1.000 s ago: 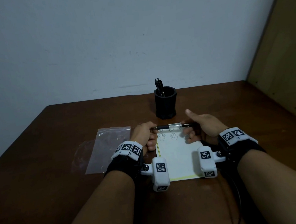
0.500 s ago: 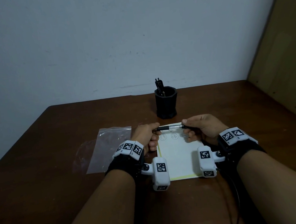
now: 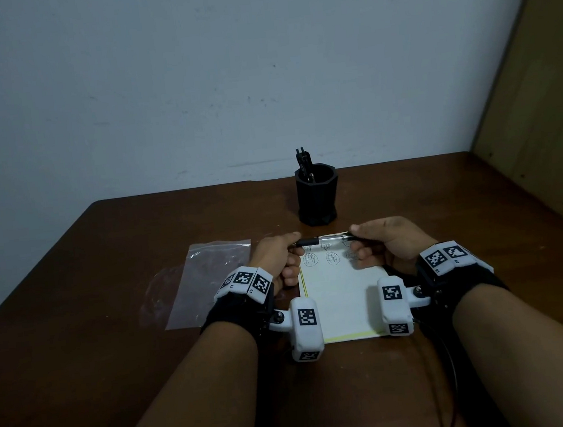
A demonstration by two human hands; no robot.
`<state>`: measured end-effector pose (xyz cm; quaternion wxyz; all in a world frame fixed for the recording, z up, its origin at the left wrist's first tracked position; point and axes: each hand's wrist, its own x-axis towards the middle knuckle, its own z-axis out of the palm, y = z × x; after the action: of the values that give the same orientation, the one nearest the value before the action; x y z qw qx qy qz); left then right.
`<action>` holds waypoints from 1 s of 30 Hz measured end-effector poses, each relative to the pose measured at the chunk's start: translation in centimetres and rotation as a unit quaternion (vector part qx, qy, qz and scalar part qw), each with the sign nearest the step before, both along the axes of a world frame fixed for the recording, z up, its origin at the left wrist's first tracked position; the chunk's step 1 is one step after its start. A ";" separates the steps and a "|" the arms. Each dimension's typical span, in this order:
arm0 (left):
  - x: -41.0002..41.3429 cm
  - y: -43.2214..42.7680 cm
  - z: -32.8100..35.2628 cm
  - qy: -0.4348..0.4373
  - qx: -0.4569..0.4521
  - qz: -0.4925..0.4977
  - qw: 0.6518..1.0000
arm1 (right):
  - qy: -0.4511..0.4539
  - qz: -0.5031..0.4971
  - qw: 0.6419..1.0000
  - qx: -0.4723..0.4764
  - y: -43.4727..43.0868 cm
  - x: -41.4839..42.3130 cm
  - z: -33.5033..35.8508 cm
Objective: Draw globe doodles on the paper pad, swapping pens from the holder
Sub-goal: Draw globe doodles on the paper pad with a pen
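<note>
A white paper pad (image 3: pixel 343 297) with a yellow edge lies on the brown table, with small globe doodles (image 3: pixel 332 257) along its top. Above its top edge a pen (image 3: pixel 324 241) with a clear barrel and black cap is held level. My left hand (image 3: pixel 277 258) pinches the pen's black left end and my right hand (image 3: pixel 384 243) pinches its right end. Just behind the hands stands a black pen holder (image 3: pixel 318 196) with dark pens (image 3: pixel 303 163) sticking up from it.
A clear plastic zip bag (image 3: pixel 207 282) lies flat to the left of the pad. The brown table (image 3: pixel 114 350) ends at a pale wall behind. A wooden panel (image 3: pixel 538 140) stands along the right side. White tracker blocks hang from both wrists over the pad's lower corners.
My right thumb, raised a second ago, has come down onto the pen. Both hands have stayed over the pad's top edge with the pen level between them.
</note>
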<state>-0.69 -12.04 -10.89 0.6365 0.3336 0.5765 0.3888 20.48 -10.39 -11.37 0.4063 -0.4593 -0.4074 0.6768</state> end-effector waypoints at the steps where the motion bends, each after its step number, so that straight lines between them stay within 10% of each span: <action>1: 0.0 0.0 0.0 0.001 -0.001 -0.001 1.000 | 0.005 0.003 1.000 0.001 0.0 0.1 0.0; 30: 0.0 0.4 -0.3 0.001 -0.007 0.017 1.000 | 0.008 -0.003 1.000 -0.012 0.2 0.3 0.1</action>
<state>-0.70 -11.64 -11.23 0.6318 0.3196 0.5851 0.3953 20.79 -10.15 -11.29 0.4063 -0.4597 -0.3948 0.6839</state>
